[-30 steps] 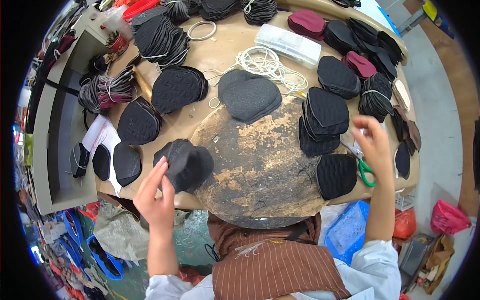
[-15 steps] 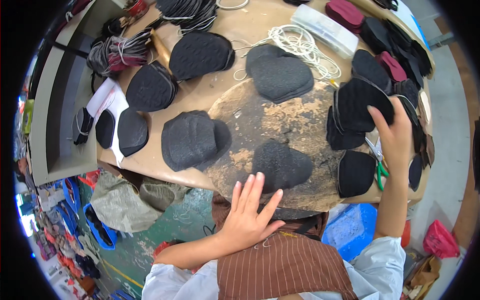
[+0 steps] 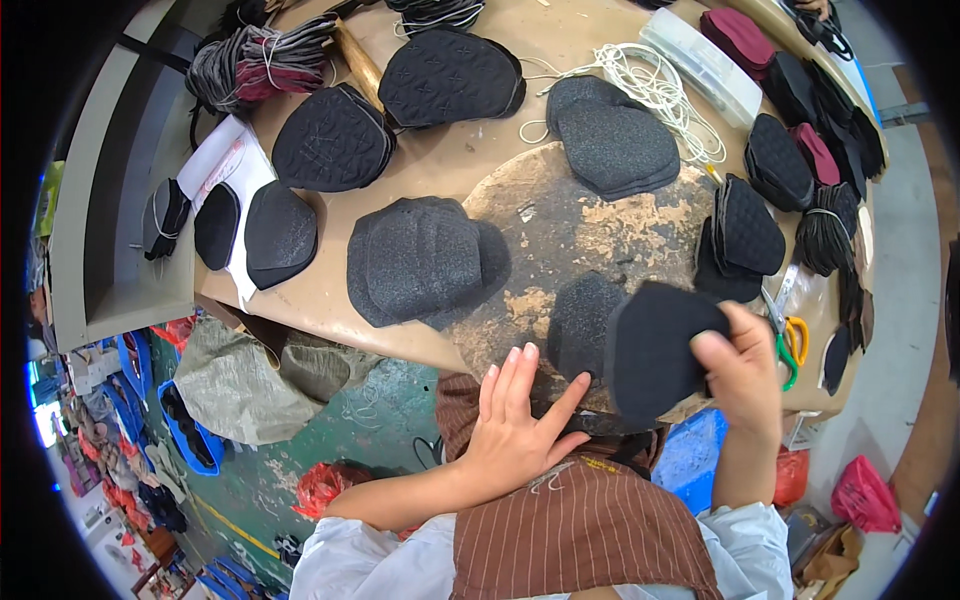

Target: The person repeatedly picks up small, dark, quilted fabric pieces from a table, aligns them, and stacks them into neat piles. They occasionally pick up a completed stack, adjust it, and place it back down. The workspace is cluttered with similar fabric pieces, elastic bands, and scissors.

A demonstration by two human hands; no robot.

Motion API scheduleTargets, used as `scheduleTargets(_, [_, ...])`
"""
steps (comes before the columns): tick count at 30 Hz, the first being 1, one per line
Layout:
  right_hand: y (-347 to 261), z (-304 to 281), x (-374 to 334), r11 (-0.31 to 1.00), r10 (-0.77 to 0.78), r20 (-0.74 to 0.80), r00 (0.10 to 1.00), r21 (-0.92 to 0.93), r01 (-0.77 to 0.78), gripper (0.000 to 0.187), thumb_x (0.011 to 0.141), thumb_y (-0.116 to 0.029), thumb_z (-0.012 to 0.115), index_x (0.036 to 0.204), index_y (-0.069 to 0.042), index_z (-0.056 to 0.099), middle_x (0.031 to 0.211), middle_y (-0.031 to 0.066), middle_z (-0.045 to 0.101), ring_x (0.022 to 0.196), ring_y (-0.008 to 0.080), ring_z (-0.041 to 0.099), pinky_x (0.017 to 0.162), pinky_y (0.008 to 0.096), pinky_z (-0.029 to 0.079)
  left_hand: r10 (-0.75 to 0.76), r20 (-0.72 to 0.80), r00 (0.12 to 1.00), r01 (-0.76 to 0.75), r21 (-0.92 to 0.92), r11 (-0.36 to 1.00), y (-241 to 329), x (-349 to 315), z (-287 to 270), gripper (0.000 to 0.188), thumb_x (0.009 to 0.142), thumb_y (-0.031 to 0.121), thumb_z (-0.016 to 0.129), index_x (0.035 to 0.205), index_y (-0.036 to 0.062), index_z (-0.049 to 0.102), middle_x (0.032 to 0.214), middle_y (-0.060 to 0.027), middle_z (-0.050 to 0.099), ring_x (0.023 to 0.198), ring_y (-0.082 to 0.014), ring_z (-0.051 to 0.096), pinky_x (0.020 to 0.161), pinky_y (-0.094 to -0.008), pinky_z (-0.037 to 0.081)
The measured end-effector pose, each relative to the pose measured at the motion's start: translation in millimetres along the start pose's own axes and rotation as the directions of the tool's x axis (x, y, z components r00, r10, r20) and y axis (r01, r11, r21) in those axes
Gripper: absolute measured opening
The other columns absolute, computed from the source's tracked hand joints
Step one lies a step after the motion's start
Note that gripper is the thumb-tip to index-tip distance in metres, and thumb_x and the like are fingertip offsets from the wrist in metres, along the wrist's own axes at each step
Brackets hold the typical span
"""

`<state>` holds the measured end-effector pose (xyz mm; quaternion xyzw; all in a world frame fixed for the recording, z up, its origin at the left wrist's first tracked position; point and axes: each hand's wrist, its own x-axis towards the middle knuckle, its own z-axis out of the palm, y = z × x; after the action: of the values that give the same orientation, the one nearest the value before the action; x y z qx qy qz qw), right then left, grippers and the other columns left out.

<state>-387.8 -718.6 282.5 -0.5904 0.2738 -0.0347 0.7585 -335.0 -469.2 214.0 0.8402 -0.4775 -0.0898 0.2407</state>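
My right hand [image 3: 742,375] grips the right edge of a black fabric piece [image 3: 660,350] with a rounded outline, thumb on top. The piece is held over the near right part of a worn round board [image 3: 640,235], overlapping a dark grey rounded piece [image 3: 583,325] that lies there. My left hand [image 3: 525,415] rests with fingers spread at the board's near edge, its fingertips by the grey piece. More grey pieces lie stacked at the board's left [image 3: 415,260] and far side [image 3: 618,145]. Black quilted pieces [image 3: 750,225] are piled at its right.
Scissors with a green and an orange handle [image 3: 795,340] lie right of my right hand. Beyond the board are coiled white cord [image 3: 655,90] and a clear plastic box [image 3: 700,65]. Black quilted stacks [image 3: 450,80] and a tied bundle [image 3: 262,65] sit far left.
My right hand has come from the black pile at the right toward the near middle, bringing a black fabric piece. My left hand stays spread at the board's edge. The whole view has shifted slightly.
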Motion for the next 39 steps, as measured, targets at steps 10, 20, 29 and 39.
scheduleTargets(10, [26.2,24.5,12.5,0.958,0.154,-0.069,0.986,-0.232,-0.166,0.015,0.089,-0.006,0.064,0.101,0.001,0.060,0.082,0.0031,0.066,0.067,0.0046,0.060,0.054,0.0190,0.051,-0.095,-0.018,0.995,0.093,-0.101,0.991,-3.5,-8.2,2.8,0.056,0.078,0.050,0.068,0.129,0.0293,0.055,0.146,-0.0303,0.023,0.135,-0.0436,0.021,0.104,-0.0634,0.012])
scheduleTargets(20, [25.4,27.1,15.3,0.941,0.186,-0.071,0.980,-0.275,-0.198,0.014,0.087,-0.005,0.067,0.098,0.001,0.060,0.081,0.0026,0.066,0.069,0.0035,0.060,0.056,0.0188,0.050,-0.051,0.008,0.999,0.052,-0.103,0.993,-13.3,-13.8,0.0,0.057,0.072,0.043,0.076,0.124,0.0269,0.059,0.144,-0.0320,0.018,0.132,-0.0486,0.022,0.100,-0.0667,0.018])
scheduleTargets(29, [23.1,27.8,17.2,0.922,0.219,-0.093,0.971,-0.307,-0.237,0.015,0.086,-0.005,0.068,0.098,0.001,0.061,0.081,0.0023,0.066,0.068,0.0033,0.060,0.056,0.0187,0.050,-0.015,-0.143,0.990,-0.013,-0.194,0.981,-24.0,-18.4,-4.0,0.058,0.070,0.034,0.078,0.117,0.0084,0.056,0.141,-0.0343,0.027,0.131,-0.0433,0.031,0.106,-0.0578,0.014])
scheduleTargets(39, [25.0,28.7,16.4,0.937,0.215,-0.083,0.973,-0.264,-0.229,0.015,0.084,-0.002,0.069,0.096,0.003,0.061,0.081,0.0035,0.067,0.070,0.0037,0.059,0.059,0.0188,0.049,-0.101,-0.219,0.970,0.059,-0.192,0.980,-30.5,-13.9,-7.7,0.053,0.071,0.029,0.077,0.117,0.0094,0.058,0.137,-0.0337,0.035,0.127,-0.0374,0.039,0.102,-0.0590,0.021])
